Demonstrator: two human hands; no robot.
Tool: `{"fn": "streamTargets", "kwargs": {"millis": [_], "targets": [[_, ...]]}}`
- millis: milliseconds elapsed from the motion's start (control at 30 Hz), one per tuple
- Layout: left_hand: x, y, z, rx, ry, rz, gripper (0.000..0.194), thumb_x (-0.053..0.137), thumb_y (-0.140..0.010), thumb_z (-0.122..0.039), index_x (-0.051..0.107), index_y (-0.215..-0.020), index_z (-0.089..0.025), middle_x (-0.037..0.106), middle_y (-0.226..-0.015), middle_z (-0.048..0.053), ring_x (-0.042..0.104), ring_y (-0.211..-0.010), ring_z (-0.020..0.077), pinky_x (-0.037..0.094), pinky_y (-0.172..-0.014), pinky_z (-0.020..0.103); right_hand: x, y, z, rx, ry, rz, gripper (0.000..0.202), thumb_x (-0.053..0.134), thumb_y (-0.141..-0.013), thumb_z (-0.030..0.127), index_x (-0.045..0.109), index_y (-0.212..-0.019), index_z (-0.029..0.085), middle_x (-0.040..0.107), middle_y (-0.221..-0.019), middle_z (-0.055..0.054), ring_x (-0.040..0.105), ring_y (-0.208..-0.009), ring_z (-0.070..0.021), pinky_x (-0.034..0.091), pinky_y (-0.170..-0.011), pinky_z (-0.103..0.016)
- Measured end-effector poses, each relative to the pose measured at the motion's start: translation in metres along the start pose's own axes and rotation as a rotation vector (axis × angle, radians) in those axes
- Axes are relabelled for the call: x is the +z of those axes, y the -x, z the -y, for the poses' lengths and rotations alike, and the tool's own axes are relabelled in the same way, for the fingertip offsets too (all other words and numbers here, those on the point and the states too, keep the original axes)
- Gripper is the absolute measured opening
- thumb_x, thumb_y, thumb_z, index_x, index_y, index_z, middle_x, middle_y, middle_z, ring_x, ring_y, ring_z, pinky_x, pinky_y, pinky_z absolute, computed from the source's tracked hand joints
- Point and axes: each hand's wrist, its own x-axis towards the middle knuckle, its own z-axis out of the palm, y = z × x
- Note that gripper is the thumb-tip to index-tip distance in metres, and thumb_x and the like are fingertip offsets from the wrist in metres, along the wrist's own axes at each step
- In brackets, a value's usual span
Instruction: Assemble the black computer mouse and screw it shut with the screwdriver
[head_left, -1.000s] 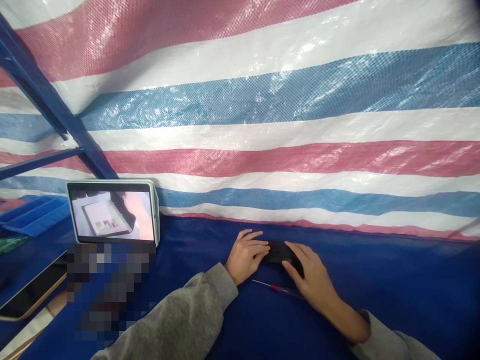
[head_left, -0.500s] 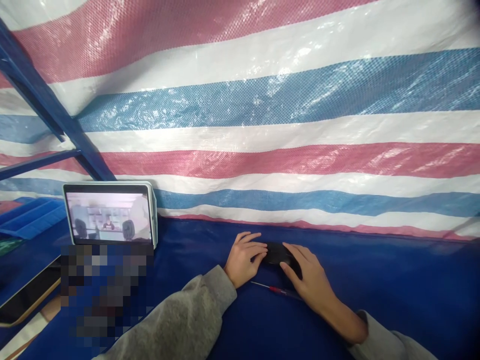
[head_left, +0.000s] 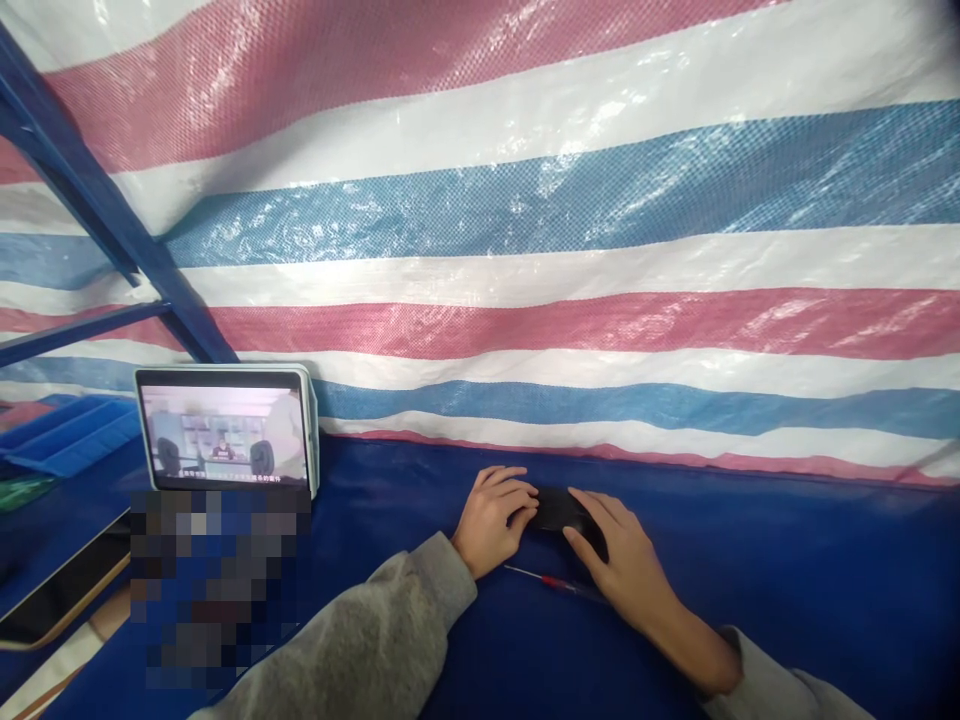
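Note:
A black, rounded object that looks like a computer mouse (head_left: pixel 555 510) lies on the blue table top between my two hands. My left hand (head_left: pixel 496 518) is at its left end, thumb and fingertips closed on the edge. From the right, my right hand (head_left: pixel 619 555) wraps the other end, its thumb on the near side and its fingers over the far side. Just in front lies a thin screwdriver (head_left: pixel 551 581) with a red, partly clear handle; its metal shaft points left, and the handle's end goes out of sight under my right hand.
A tablet (head_left: pixel 225 430) playing a video leans by the striped tarp (head_left: pixel 562 330) at the back left. Blue trays (head_left: pixel 75 430) and a phone (head_left: pixel 67 580) sit at the far left. A blue metal frame (head_left: pixel 112 200) rises behind. One patch below the tablet is pixelated.
Both hands keep their places on the mouse, with hardly any finger movement. The whole view has shifted slightly, and a caption now shows on the tablet.

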Motion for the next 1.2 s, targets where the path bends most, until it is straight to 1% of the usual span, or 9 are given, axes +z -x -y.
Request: {"fn": "streamTargets", "kwargs": {"millis": [300,500,567,633,700,800,967,1067,1200], "targets": [[-0.002,-0.001,-0.002,-0.039,-0.011,0.057,0.012,0.057,-0.09,-0.016,0.067,-0.094,-0.021,0.072,-0.101,0.004,0.06,-0.113,0.0235,0.036,-0.105,0.046,0.0,0.0,0.0,-0.008,0.032,-0.005,0.043,0.047,-0.09,0.045,0.059,-0.124,0.022,0.066,-0.116,-0.011,0.061,-0.106,-0.0258,0.049,-0.09,-0.044],[-0.004,-0.001,-0.002,-0.063,-0.038,0.125,0.023,0.054,-0.093,-0.017,0.061,-0.113,-0.024,0.069,-0.11,0.003,0.06,-0.111,0.0195,0.033,-0.108,0.044,0.0,0.0,0.0,-0.006,0.013,0.012,0.043,0.047,-0.091,0.046,0.057,-0.125,0.021,0.064,-0.117,-0.011,0.059,-0.108,-0.0266,0.048,-0.092,-0.046],[-0.005,-0.002,-0.004,-0.041,-0.049,0.156,0.028,0.059,-0.091,-0.025,0.059,-0.119,-0.024,0.066,-0.115,0.004,0.058,-0.113,0.0209,0.034,-0.108,0.044,0.0,0.0,0.0,0.015,0.008,0.024,0.044,0.046,-0.091,0.046,0.057,-0.125,0.02,0.063,-0.118,-0.012,0.058,-0.109,-0.0267,0.048,-0.093,-0.046],[-0.006,-0.002,-0.006,-0.018,-0.055,0.198,0.042,0.067,-0.085,-0.034,0.056,-0.124,-0.024,0.061,-0.121,0.007,0.056,-0.114,0.0241,0.035,-0.106,0.044,0.0,0.001,0.0,0.044,0.006,0.033,0.045,0.046,-0.091,0.047,0.057,-0.126,0.02,0.06,-0.121,-0.012,0.058,-0.109,-0.0265,0.049,-0.092,-0.045],[-0.007,-0.003,-0.008,-0.012,-0.058,0.228,0.048,0.069,-0.082,-0.035,0.055,-0.127,-0.025,0.059,-0.124,0.009,0.056,-0.114,0.0261,0.036,-0.105,0.046,-0.001,0.002,0.001,0.063,-0.006,0.036,0.046,0.047,-0.09,0.047,0.056,-0.127,0.021,0.057,-0.124,-0.012,0.058,-0.109,-0.0259,0.051,-0.091,-0.043],[-0.008,-0.004,-0.009,-0.017,-0.046,0.215,0.044,0.066,-0.084,-0.031,0.055,-0.126,-0.024,0.061,-0.122,0.009,0.056,-0.113,0.0262,0.035,-0.105,0.047,-0.001,0.003,0.0,0.052,-0.049,0.028,0.047,0.049,-0.089,0.042,0.053,-0.131,0.022,0.054,-0.125,-0.011,0.058,-0.11,-0.026,0.05,-0.092,-0.043],[-0.007,-0.003,-0.007,-0.05,-0.03,0.129,0.037,0.058,-0.091,-0.037,0.055,-0.123,-0.021,0.067,-0.112,0.009,0.059,-0.108,0.0251,0.038,-0.103,0.045,-0.002,0.001,-0.002,0.036,-0.144,0.021,0.05,0.049,-0.085,0.029,0.047,-0.134,0.024,0.055,-0.126,-0.01,0.058,-0.111,-0.0253,0.048,-0.095,-0.045],[-0.007,-0.003,-0.007,-0.104,-0.056,0.097,0.034,0.052,-0.096,-0.037,0.054,-0.126,-0.022,0.069,-0.107,0.006,0.059,-0.107,0.0234,0.039,-0.102,0.043,-0.002,-0.001,-0.002,0.093,-0.18,0.001,0.04,0.048,-0.087,0.034,0.053,-0.126,0.023,0.062,-0.12,-0.009,0.06,-0.108,-0.0253,0.048,-0.095,-0.046],[-0.01,-0.003,-0.01,-0.065,-0.088,0.106,0.037,0.051,-0.096,-0.038,0.052,-0.131,-0.024,0.06,-0.126,0.007,0.053,-0.117,0.0227,0.041,-0.103,0.04,-0.005,-0.004,0.001,0.158,-0.154,0.017,0.041,0.05,-0.088,0.047,0.059,-0.119,0.022,0.068,-0.111,-0.009,0.063,-0.1,-0.0262,0.049,-0.09,-0.046]]}}
